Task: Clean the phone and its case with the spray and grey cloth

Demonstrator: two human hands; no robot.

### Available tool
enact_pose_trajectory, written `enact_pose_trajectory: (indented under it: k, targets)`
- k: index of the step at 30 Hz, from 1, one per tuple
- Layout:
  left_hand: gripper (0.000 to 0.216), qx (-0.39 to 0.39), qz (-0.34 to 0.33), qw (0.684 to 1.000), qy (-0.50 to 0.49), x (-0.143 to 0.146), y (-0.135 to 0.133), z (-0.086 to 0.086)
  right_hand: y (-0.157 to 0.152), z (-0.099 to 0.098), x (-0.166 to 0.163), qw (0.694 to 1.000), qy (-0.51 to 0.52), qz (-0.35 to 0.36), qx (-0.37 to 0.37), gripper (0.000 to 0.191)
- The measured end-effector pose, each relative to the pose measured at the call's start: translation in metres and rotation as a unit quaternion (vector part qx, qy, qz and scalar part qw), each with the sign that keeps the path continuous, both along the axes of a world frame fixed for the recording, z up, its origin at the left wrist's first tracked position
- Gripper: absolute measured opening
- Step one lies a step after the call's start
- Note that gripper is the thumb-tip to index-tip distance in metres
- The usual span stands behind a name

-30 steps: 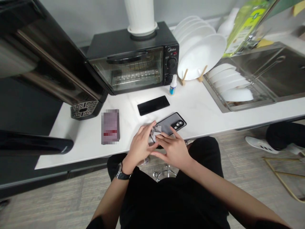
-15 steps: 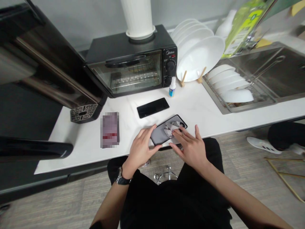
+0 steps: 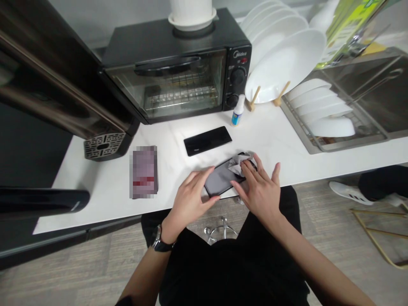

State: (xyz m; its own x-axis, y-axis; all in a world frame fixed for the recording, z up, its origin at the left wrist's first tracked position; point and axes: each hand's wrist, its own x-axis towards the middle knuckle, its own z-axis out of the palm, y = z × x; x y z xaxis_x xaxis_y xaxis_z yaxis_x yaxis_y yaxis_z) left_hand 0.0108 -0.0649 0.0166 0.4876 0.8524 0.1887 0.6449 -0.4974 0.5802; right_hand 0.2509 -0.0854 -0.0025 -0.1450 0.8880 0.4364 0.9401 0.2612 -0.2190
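A flat, grey phone case (image 3: pixel 218 177) with a dark rim lies at the counter's front edge. My left hand (image 3: pixel 189 195) grips its left end, with the thumb on the near side and the fingers on the far side. Under the fingertips of my right hand (image 3: pixel 259 189), a crumpled white tissue (image 3: pixel 237 165) is pressed onto the case's right end, covering that part. Just behind the case, a black phone (image 3: pixel 208 141) lies flat on the counter. A small white spray bottle (image 3: pixel 237 111) with a blue label stands upright farther back.
Behind the phone sits a black toaster oven (image 3: pixel 178 85) bearing a white pot (image 3: pixel 191 15). White plates (image 3: pixel 287 63) stand in a rack beside a sink (image 3: pixel 314 144) holding bowls. A blurred purple item (image 3: pixel 145 172) lies left, near a dark appliance (image 3: pixel 105 144).
My right hand has slid the tissue toward the case's far right corner. My left hand keeps its hold on the left end. The camera view has shifted closer and downward.
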Motion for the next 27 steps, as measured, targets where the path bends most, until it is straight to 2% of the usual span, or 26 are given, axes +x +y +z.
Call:
enact_pose_trajectory:
  k: [4, 7, 13, 20, 27]
  targets:
    - [0.082, -0.007, -0.002, 1.000, -0.008, 0.000, 0.001, -0.001, 0.014, 0.000, -0.013, 1.000, 0.003, 0.019, -0.007, 0.066]
    - [0.083, -0.008, -0.001, 1.000, -0.018, -0.001, 0.001, -0.002, 0.012, -0.001, -0.033, 0.999, 0.007, 0.050, 0.001, 0.075]
    - [0.081, -0.021, 0.001, 1.000, -0.014, -0.004, 0.002, -0.005, -0.012, -0.001, -0.071, 0.980, 0.082, 0.178, -0.044, 0.073]
    - [0.082, 0.004, 0.009, 1.000, 0.006, -0.002, -0.003, -0.005, -0.021, 0.010, -0.046, 0.970, 0.097, 0.214, -0.061, 0.053]
    - [0.083, 0.017, 0.014, 0.999, 0.025, 0.001, -0.006, -0.004, -0.033, 0.008, -0.022, 0.984, 0.075, 0.158, -0.027, 0.044]
